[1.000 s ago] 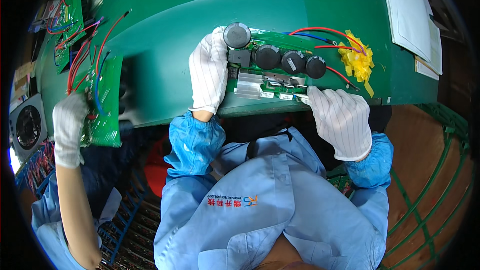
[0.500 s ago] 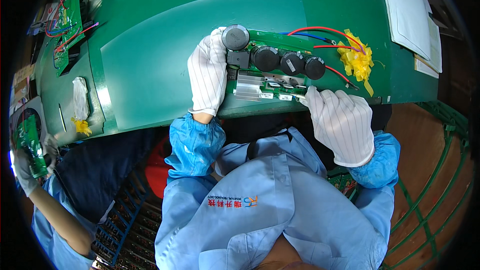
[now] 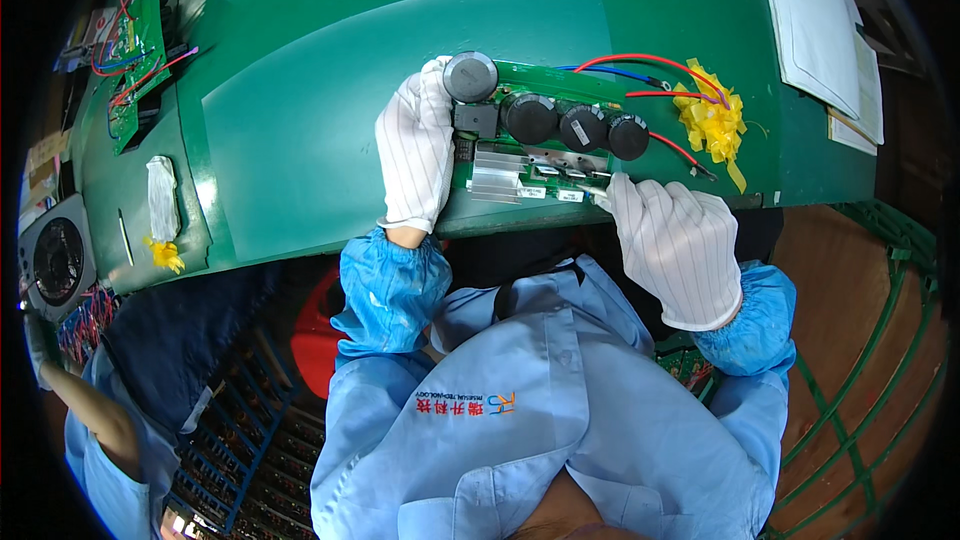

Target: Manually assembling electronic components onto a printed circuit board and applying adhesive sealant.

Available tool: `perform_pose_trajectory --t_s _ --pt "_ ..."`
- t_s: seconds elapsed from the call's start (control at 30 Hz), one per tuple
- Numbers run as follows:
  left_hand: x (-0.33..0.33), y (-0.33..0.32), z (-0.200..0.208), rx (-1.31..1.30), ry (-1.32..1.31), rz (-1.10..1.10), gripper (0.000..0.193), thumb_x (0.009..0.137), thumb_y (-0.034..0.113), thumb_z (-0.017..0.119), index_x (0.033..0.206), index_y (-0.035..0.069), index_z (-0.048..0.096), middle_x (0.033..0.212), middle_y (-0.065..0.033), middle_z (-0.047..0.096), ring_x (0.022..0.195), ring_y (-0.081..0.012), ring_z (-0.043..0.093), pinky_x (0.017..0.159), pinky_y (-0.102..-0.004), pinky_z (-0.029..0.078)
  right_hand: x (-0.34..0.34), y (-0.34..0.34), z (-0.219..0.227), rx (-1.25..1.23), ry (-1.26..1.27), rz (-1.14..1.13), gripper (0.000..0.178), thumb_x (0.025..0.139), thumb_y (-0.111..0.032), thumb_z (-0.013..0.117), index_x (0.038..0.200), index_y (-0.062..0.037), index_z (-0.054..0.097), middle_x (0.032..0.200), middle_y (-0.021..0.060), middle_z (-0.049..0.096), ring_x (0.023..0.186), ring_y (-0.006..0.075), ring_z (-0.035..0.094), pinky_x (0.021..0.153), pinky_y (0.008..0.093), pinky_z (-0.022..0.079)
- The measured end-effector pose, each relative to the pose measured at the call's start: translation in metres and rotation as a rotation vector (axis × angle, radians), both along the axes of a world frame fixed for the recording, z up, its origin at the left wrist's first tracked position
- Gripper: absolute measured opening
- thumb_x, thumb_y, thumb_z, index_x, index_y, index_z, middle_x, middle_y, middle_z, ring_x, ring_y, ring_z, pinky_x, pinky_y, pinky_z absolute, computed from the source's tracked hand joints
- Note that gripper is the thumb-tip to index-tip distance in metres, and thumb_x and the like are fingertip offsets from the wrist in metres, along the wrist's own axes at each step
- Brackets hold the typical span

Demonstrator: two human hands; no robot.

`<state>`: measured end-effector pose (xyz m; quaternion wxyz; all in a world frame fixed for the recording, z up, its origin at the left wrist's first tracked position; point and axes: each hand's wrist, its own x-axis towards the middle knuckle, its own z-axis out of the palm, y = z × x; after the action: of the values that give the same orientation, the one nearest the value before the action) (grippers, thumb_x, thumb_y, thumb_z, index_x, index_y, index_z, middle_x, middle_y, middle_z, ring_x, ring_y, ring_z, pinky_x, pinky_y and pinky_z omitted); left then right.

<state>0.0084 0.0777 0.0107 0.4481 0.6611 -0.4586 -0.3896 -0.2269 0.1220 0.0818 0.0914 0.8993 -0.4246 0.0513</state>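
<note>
A green circuit board [image 3: 560, 82] is at the table's near edge in front of me. It carries several round black capacitors [image 3: 531, 118], a silver heatsink [image 3: 496, 174] and red and blue wires at its right. My left hand [image 3: 418, 145], in a striped white glove, is closed around the board's left end, the fingertips hidden behind it. My right hand [image 3: 680, 250], gloved alike, pinches a slim pale tool [image 3: 592, 189], perhaps tweezers. Its tip reaches in among the parts by the heatsink; the tip's exact contact is too small to tell.
Yellow tape strips [image 3: 714, 120] lie behind the wires; white papers [image 3: 812, 35] sit at the far right. On the left are a wired board [image 3: 140, 65], a white glove [image 3: 162, 197], a pen-like stick [image 3: 125, 237] and a fan [image 3: 58, 255]. A co-worker's arm [image 3: 95, 410] is at lower left.
My right hand has shifted slightly left and down with the tool. My left hand and the board barely move. The co-worker's hands and green board have left the spot before the fan.
</note>
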Motion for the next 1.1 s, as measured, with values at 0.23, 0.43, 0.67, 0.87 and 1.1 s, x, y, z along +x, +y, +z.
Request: perform_pose_trajectory --t_s 0.23,0.43,0.67,0.87,1.1 --pt "0.000 0.000 -0.002 0.005 -0.060 0.005 0.039 0.106 0.031 0.048 0.107 -0.003 0.067 0.094 -0.0164 0.071 0.085 -0.0251 0.067 0.081 -0.0333 0.051 -0.010 0.001 0.001 0.129 -0.037 -0.018 0.009 0.084 -0.016 0.066 0.084 -0.0085 0.062 0.064 0.0003 0.047 0.054 0.0160 0.051 0.047 0.0330 0.039" --pt "0.000 0.000 -0.007 -0.054 -0.066 0.011 0.037 0.106 0.030 0.049 0.107 -0.003 0.067 0.094 -0.0168 0.071 0.084 -0.0250 0.067 0.081 -0.0332 0.051 -0.026 0.005 -0.005 0.112 -0.138 -0.096 0.009 0.086 -0.017 0.066 0.087 -0.0091 0.061 0.065 0.0013 0.050 0.055 0.0176 0.054 0.049 0.0342 0.040" --pt "0.001 0.006 -0.005 -0.036 -0.043 0.023 0.035 0.105 0.028 0.051 0.110 -0.003 0.067 0.098 -0.0122 0.072 0.090 -0.0183 0.066 0.086 -0.0314 0.050 -0.034 0.010 -0.009 0.089 -0.176 -0.095 0.013 0.083 -0.017 0.070 0.090 -0.0077 0.063 0.066 0.0011 0.051 0.056 0.0166 0.054 0.049 0.0333 0.041" --pt "0.000 0.006 -0.003 -0.042 -0.027 0.051 0.035 0.105 0.028 0.053 0.113 -0.003 0.067 0.102 -0.0105 0.072 0.094 -0.0160 0.065 0.089 -0.0299 0.050 -0.034 0.009 -0.011 0.115 -0.166 -0.065 0.012 0.082 -0.016 0.069 0.089 -0.0079 0.064 0.065 0.0009 0.050 0.055 0.0166 0.054 0.048 0.0333 0.040" --pt "0.000 0.010 0.000 -0.014 0.009 0.080 0.036 0.104 0.028 0.054 0.118 -0.004 0.066 0.106 -0.0112 0.072 0.098 -0.0165 0.065 0.092 -0.0307 0.050 -0.044 -0.002 -0.004 0.145 -0.191 -0.042 0.010 0.081 -0.014 0.065 0.089 -0.0087 0.064 0.065 0.0002 0.050 0.056 0.0171 0.055 0.049 0.0332 0.039"
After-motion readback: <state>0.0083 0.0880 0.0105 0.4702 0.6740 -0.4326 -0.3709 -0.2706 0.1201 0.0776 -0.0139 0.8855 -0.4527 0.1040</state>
